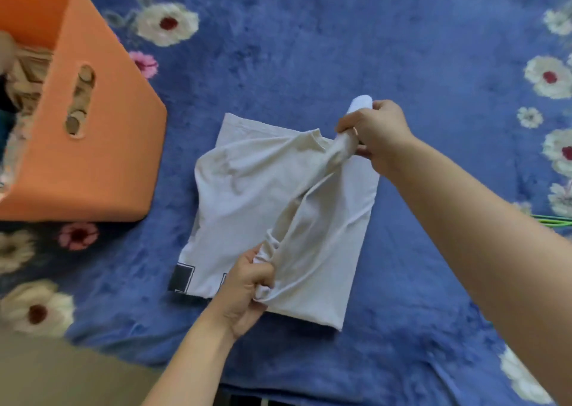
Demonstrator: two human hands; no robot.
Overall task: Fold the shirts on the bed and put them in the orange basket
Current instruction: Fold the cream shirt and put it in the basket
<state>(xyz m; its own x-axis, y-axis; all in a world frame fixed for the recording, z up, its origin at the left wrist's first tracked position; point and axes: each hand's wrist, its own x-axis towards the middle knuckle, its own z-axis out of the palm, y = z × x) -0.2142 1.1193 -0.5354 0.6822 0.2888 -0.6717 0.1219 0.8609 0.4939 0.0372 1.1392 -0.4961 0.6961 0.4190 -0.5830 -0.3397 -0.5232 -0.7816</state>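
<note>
The pale shirt [247, 189] lies partly folded on the blue flowered bed [402, 65], just beside the orange basket [102, 145]. Its right edge is lifted, bunched in the left hand [247, 291] near the hem and the right hand [377, 133] by the collar. It looks light and limp, sagging between the hands, so holding it at two spread points along one edge should keep the fold straight.

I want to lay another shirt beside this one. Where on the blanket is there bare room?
The widest bare blanket lies beyond the white shirt, right of the orange basket. Another patch lies nearer the viewer than the shirt. The gap between basket and shirt is tight; left hand and right hand grip the shirt's lifted fold.
</note>
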